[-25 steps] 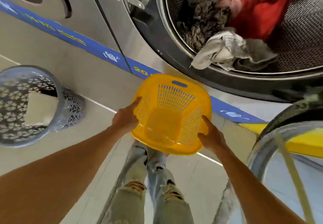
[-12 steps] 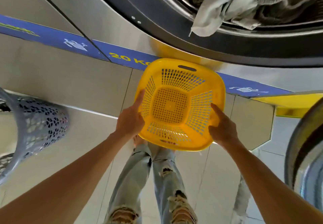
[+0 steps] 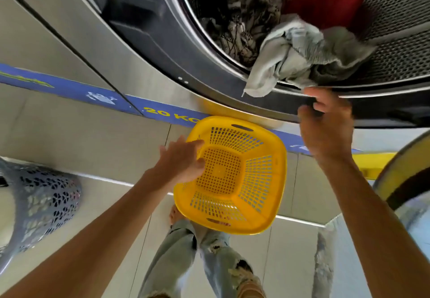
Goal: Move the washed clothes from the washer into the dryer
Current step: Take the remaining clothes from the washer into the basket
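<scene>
Head view showing left hand (image 3: 180, 161) gripping yellow basket (image 3: 274, 181) rim below washer (image 3: 149, 70) door — right hand (image 3: 325, 125) reaching, fingers loosely apart, holding nothing. Best pulling grey cloth (image 3: 297, 58), hanging over drum lip, straight down into basket — steadying rim meanwhile.

bright even light, soft shadows, yellow reflection on steel washer (image 3: 144, 65) front, right hand (image 3: 325, 125) motion-blurred, grey basket (image 3: 46, 202) smeared at left edge, strong wide-angle bending, frame slightly soft
</scene>
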The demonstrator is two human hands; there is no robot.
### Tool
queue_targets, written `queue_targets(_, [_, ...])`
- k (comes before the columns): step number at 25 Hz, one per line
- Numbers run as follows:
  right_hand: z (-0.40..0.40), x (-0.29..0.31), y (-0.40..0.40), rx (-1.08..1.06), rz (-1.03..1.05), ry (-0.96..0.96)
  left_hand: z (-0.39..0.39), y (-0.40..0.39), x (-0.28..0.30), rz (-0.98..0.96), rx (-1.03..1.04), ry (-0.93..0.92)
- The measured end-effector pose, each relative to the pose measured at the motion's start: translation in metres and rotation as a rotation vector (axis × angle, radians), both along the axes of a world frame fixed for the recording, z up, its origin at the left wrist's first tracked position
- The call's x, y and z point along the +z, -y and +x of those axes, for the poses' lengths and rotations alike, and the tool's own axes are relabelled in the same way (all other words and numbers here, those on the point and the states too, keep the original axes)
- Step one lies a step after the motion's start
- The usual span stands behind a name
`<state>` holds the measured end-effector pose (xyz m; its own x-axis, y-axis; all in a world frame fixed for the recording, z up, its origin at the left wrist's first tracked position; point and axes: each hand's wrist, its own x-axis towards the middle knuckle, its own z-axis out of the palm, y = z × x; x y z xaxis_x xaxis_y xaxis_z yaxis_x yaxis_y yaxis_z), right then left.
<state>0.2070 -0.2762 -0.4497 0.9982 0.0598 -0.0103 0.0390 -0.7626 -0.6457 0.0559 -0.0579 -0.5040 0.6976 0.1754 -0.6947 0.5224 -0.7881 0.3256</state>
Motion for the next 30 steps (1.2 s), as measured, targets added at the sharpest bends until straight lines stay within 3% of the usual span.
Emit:
queue_targets(2, [0.052,0.019,-0.024,0.039,-0.073,0.216,0.028,0.002,0.032,-0.150,0.115,0.229])
queue_targets(3, [0.077,0.024,-0.034,0.049,-0.179,0.228,0.040,0.003,0.045,-0.247,0.161,0.327])
queue_targets(5, [0.121,0.021,-0.047,0.087,-0.430,-0.001,0.063,0.011,0.065,-0.369,0.185,0.465])
queue_targets(8, [0.137,-0.003,-0.047,0.242,-0.507,-0.309,0.093,0.019,0.081,-0.447,0.130,0.570])
queue_targets(10, [0.126,-0.007,-0.044,0.216,-0.357,-0.292,0.109,0.020,0.086,-0.429,0.133,0.579])
queue_targets(12, [0.108,0.011,-0.042,0.091,-0.124,-0.259,0.119,0.022,0.093,-0.455,0.277,0.526])
queue_targets(16, [0.031,0.054,-0.027,0.008,0.477,-0.380,0.129,0.046,0.112,-0.937,0.749,0.293])
queue_targets(19, [-0.011,0.049,-0.012,-0.084,0.829,-0.708,0.123,0.066,0.112,-1.286,0.790,0.286])
queue_targets(21, [-0.024,0.042,0.001,-0.124,0.914,-0.936,0.104,0.079,0.099,-1.208,0.825,0.300])
queue_targets(23, [-0.040,0.032,0.010,-0.024,0.767,-1.100,0.074,0.083,0.077,-1.011,0.975,0.279])
queue_targets(26, [-0.058,-0.001,0.020,0.129,0.300,-0.990,0.028,0.081,0.034,-0.753,1.077,0.162])
queue_targets(30, [-0.069,-0.046,0.021,-0.032,0.153,-0.801,-0.004,0.086,0.002,-0.573,0.946,0.024])
